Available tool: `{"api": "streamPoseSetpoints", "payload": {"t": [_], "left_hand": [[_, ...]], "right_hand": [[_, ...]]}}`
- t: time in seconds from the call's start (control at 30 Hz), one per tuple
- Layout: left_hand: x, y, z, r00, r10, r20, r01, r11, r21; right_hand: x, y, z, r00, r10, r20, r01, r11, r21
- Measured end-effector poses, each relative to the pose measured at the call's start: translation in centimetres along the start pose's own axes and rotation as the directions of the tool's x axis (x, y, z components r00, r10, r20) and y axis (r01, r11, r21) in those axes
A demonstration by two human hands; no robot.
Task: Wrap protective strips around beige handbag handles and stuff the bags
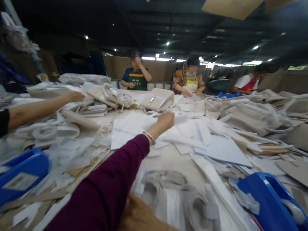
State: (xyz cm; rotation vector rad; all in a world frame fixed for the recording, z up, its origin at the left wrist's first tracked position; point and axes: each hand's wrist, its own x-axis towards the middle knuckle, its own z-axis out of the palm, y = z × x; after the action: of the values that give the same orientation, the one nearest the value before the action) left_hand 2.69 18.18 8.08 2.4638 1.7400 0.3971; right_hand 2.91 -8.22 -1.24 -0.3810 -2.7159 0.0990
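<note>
My left hand [166, 120], at the end of a purple sleeve with a bracelet at the wrist, reaches far over the table to a pile of white sheets [132, 126]. Its fingers look curled closed; what they hold, if anything, is hidden. Close to me, my right hand [137, 218] lies low beneath the left arm. It is blurred and its fingers are covered by the sleeve. Just beyond it sits a bundle of rolled pale strips [177, 203], with a round coil [199, 213] at its right end.
Blue tape dispensers [20, 180] [276, 201] flank me. A co-worker's arm [40, 111] reaches in from the left. Folded beige bags [157, 99] lie mid-table, and more beige fabric [256, 113] is heaped at right. Several people work across the table.
</note>
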Motion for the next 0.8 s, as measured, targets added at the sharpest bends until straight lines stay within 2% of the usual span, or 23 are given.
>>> {"api": "streamPoseSetpoints", "payload": {"t": [0.07, 0.1, 0.17, 0.23, 0.27, 0.33, 0.4, 0.43, 0.5, 0.57, 0.7, 0.8], "left_hand": [[-3.6, -2.6, -4.0, 0.997, -0.058, -0.055, 0.055, 0.997, -0.051], [-6.3, -4.2, -5.8, 0.993, -0.086, -0.08, 0.079, 0.993, -0.092], [-13.4, -7.1, -8.6, 0.987, -0.147, -0.072, 0.112, 0.929, -0.352], [-22.2, -9.1, -9.7, 0.966, -0.259, 0.013, 0.216, 0.776, -0.593], [-26.6, -9.6, -9.5, 0.949, -0.309, 0.071, 0.27, 0.67, -0.692], [-34.7, -9.8, -7.8, 0.911, -0.373, 0.176, 0.335, 0.419, -0.844], [-40.6, -9.3, -5.1, 0.875, -0.39, 0.286, 0.371, 0.163, -0.914], [-42.5, -8.9, -3.6, 0.862, -0.383, 0.333, 0.38, 0.053, -0.924], [-44.6, -8.1, -1.0, 0.854, -0.342, 0.393, 0.38, -0.107, -0.919], [-44.8, -7.4, 0.9, 0.867, -0.29, 0.405, 0.361, -0.194, -0.912], [-42.5, -6.8, 3.4, 0.906, -0.237, 0.35, 0.281, -0.281, -0.918], [-40.6, -6.2, 5.0, 0.923, -0.225, 0.313, 0.237, -0.309, -0.921]], "right_hand": [[0.3, 0.9, 0.8, 1.0, 0.008, 0.015, -0.008, 1.0, 0.005], [0.3, 1.1, 1.1, 1.0, 0.016, 0.017, -0.016, 1.0, 0.008], [0.3, 1.1, 1.1, 1.0, 0.024, 0.015, -0.024, 0.999, 0.022], [0.3, 0.9, 0.7, 1.0, 0.015, 0.009, -0.016, 0.999, 0.05], [0.4, 0.8, 0.3, 1.0, 0.011, 0.002, -0.011, 0.998, 0.055], [0.5, 0.6, -0.3, 1.0, -0.001, -0.009, 0.002, 0.998, 0.056], [0.6, 0.4, -0.6, 1.0, -0.014, -0.011, 0.015, 0.999, 0.051], [0.6, 0.2, -0.8, 1.0, -0.019, -0.009, 0.019, 0.999, 0.05], [0.6, 0.1, -0.9, 1.0, -0.025, -0.005, 0.025, 0.998, 0.052], [0.6, -0.1, -1.1, 1.0, -0.021, -0.006, 0.021, 0.998, 0.06], [0.7, -0.2, -1.3, 1.0, -0.024, -0.015, 0.025, 0.996, 0.085], [0.7, -0.3, -1.4, 0.999, -0.035, -0.028, 0.037, 0.995, 0.096]]}}
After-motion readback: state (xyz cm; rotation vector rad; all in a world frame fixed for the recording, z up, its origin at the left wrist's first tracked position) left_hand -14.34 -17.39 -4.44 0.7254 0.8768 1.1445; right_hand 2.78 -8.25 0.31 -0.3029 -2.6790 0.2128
